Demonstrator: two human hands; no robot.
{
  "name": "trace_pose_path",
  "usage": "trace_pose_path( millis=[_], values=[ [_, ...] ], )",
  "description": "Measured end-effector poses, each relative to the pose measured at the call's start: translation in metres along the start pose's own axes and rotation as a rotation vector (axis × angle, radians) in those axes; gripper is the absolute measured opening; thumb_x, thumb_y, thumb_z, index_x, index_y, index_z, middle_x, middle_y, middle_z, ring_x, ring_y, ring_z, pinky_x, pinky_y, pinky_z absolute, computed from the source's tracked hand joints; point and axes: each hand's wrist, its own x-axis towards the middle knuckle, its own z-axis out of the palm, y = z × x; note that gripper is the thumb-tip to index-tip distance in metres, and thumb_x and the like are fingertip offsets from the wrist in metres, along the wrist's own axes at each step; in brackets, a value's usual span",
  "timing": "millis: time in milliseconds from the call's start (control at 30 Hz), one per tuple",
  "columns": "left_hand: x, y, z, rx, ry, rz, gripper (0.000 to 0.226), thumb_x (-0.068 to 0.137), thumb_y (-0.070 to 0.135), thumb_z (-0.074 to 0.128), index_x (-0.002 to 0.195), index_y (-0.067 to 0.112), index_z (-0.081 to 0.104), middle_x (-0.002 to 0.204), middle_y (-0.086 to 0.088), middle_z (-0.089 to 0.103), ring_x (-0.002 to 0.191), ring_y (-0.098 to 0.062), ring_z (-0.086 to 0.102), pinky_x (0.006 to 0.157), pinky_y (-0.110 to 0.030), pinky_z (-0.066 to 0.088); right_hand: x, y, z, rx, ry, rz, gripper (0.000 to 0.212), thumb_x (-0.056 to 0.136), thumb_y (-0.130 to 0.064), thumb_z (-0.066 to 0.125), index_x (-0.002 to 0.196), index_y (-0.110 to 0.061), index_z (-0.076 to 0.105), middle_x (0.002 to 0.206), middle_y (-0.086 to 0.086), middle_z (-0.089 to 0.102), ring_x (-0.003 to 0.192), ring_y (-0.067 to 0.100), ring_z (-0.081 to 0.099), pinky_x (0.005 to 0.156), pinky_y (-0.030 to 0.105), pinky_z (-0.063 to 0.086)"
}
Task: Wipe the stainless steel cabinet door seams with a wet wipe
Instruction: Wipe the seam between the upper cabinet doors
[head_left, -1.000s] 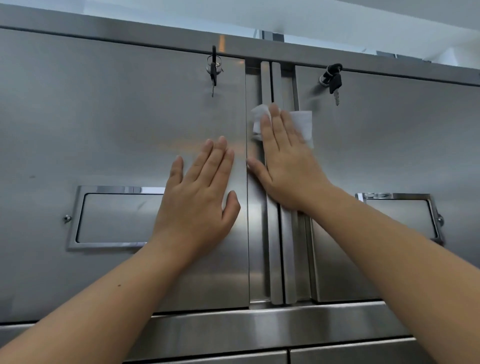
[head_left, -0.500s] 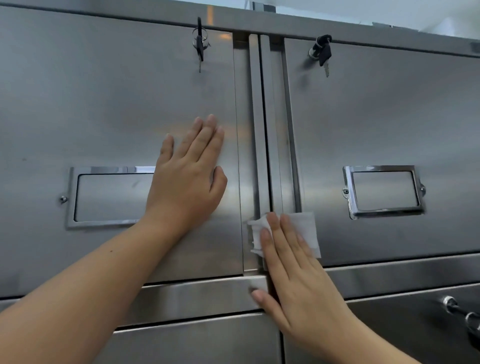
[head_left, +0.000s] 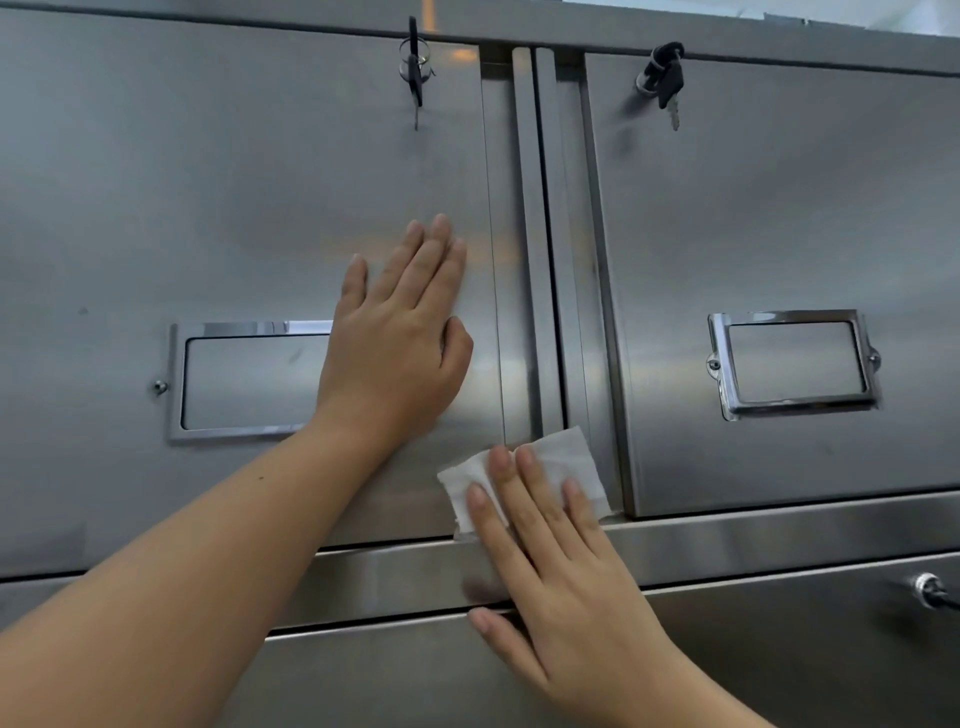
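Observation:
Two stainless steel cabinet doors face me, the left door (head_left: 234, 208) and the right door (head_left: 779, 208). A vertical seam (head_left: 537, 234) runs between them. My right hand (head_left: 561, 582) presses a white wet wipe (head_left: 561, 457) flat against the bottom end of that seam, fingers straight, where the doors meet the horizontal rail (head_left: 779, 540). My left hand (head_left: 400, 338) rests flat on the left door, fingers straight, holding nothing.
Keys hang in the left lock (head_left: 414, 67) and the right lock (head_left: 662, 78) near the top. Each door carries a chrome label frame, one (head_left: 234, 332) on the left and one (head_left: 792, 364) on the right. Another lock (head_left: 927, 590) shows on a lower door at right.
My right hand slid the wipe down the seam from near the top to its bottom, then slightly left. My left hand stayed flat on the left door.

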Motion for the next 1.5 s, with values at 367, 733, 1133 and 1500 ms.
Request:
trace_pose_path(
  millis=[367, 733, 1133, 1500],
  values=[
    [0.000, 0.000, 0.000, 0.020, -0.008, 0.003, 0.059, 0.088, 0.025, 0.029, 0.146, 0.016, 0.027, 0.154, 0.002, 0.016, 0.142, -0.013, 0.011, 0.113, -0.041, 0.004, 0.005, -0.020, -0.008, -0.043, -0.175, 0.237, 0.078, 0.088, -0.065, 0.021, 0.139, -0.009, 0.040, 0.145, 0.021, 0.034, 0.132, 0.036, 0.036, 0.097, 0.058, 0.039],
    [0.000, 0.000, 0.002, 0.033, 0.001, 0.006, 0.058, 0.088, 0.024, 0.031, 0.145, 0.015, 0.028, 0.154, 0.000, 0.018, 0.142, -0.015, 0.012, 0.112, -0.043, 0.007, 0.005, -0.029, -0.012, -0.025, -0.253, 0.323, 0.085, 0.088, -0.067, 0.008, 0.137, -0.007, 0.042, 0.142, 0.020, 0.039, 0.131, 0.033, 0.038, 0.092, 0.060, 0.040],
    [0.000, 0.000, 0.002, 0.052, 0.003, 0.005, 0.058, 0.087, 0.024, 0.031, 0.145, 0.015, 0.028, 0.154, 0.000, 0.018, 0.142, -0.015, 0.014, 0.112, -0.043, 0.006, 0.015, -0.020, -0.006, 0.032, -0.109, 0.273, 0.087, 0.084, -0.066, 0.025, 0.141, -0.001, 0.033, 0.145, 0.024, 0.031, 0.134, 0.039, 0.031, 0.100, 0.059, 0.034],
    [0.001, 0.000, 0.002, 0.063, -0.008, 0.004, 0.059, 0.088, 0.024, 0.030, 0.145, 0.015, 0.027, 0.154, 0.000, 0.018, 0.142, -0.016, 0.013, 0.112, -0.044, 0.008, 0.035, -0.013, -0.008, 0.100, -0.085, 0.328, 0.084, 0.087, -0.064, 0.022, 0.146, -0.005, 0.020, 0.151, 0.021, 0.022, 0.140, 0.034, 0.019, 0.109, 0.055, 0.018]
  ],
)
